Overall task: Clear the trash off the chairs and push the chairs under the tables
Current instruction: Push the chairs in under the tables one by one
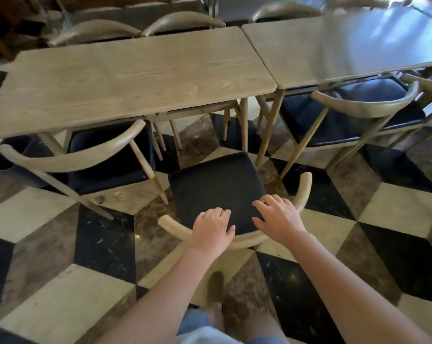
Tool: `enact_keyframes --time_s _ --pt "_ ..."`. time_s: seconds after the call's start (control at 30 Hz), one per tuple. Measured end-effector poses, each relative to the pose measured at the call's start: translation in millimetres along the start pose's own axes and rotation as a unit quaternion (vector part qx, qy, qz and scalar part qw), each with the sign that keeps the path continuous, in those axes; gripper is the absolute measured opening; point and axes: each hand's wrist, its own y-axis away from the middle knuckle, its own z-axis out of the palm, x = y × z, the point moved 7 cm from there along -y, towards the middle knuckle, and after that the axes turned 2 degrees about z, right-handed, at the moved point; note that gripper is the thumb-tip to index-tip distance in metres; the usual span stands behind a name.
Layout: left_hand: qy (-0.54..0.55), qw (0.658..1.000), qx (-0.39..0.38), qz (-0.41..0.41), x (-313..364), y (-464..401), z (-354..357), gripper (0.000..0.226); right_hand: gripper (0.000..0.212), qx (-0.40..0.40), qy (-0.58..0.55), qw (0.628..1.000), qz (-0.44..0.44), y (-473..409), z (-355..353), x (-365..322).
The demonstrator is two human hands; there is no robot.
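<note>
- The floor [61, 294], a pattern of black, cream and brown tiles, is running out of the picture on all sides.
- Two tables are standing end to end: the left table [125, 78] is fully visible, while the right table [346, 48] is cut off at the right edge and is blurred by glare.
- Four chairs are showing near the hands. The left chair [90, 155] and the right chair [353, 112] are sitting partly under the tables, so their seats are half hidden. The far chairs [145, 26] are showing only their curved backs.
- The middle chair [217, 187] is standing out on the floor, just in front of the left table, with its black seat bare.
- The left hand [213, 229] is curling over that chair's back rail and gripping it.
- The right hand [279, 217] is lying just above the rail with the fingers loosely spread; I cannot tell if it is touching.
- One foot [216, 286] is blurred.
- No writing can be read.
</note>
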Motion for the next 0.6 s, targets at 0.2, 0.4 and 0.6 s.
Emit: enact_keyframes --time_s 0.2,0.4,0.6 --pt "0.013 0.998 -0.025 -0.047 20.4 4.3 30.2 0.049 0.045 -0.031 -0.003 0.997 -0.064 2.8 23.5 29.0" --pt "0.019 0.994 -0.037 -0.104 45.5 18.6 57.4 0.053 0.050 -0.076 0.018 0.985 -0.153 12.5 44.0 52.3" --pt "-0.005 0.992 -0.022 -0.124 53.1 30.5 66.6 0.053 0.046 -0.072 0.024 0.977 -0.201 21.8 63.4 53.6"
